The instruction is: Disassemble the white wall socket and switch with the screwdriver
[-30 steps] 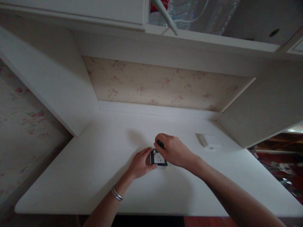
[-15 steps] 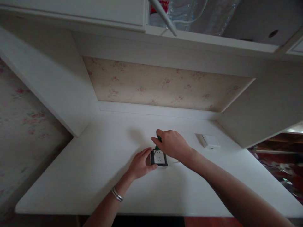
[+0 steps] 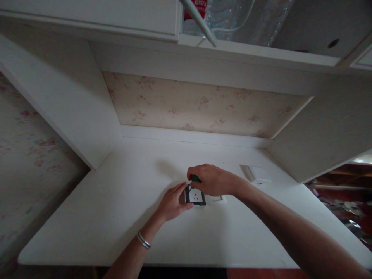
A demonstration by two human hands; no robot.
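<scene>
A small wall socket module point(image 3: 195, 195) with a white face and dark frame lies on the white desk point(image 3: 116, 217). My left hand point(image 3: 173, 202) grips its left edge, with the fingers curled against it. Over the socket's top, my right hand point(image 3: 210, 179) is closed round a green-handled screwdriver point(image 3: 196, 178) whose tip points down at the socket. A white cover plate point(image 3: 216, 199) lies flat just right of the socket, partly under my right wrist.
A second white switch or socket unit point(image 3: 257, 174) lies at the desk's back right. White side panels wall the desk left and right, with floral wallpaper point(image 3: 197, 104) behind. An overhead shelf holds clear plastic and a red-labelled item point(image 3: 197, 6).
My right hand has turned and shifted with the screwdriver above the socket, and its wrist swung right, baring the white cover plate. My left hand has stayed on the socket.
</scene>
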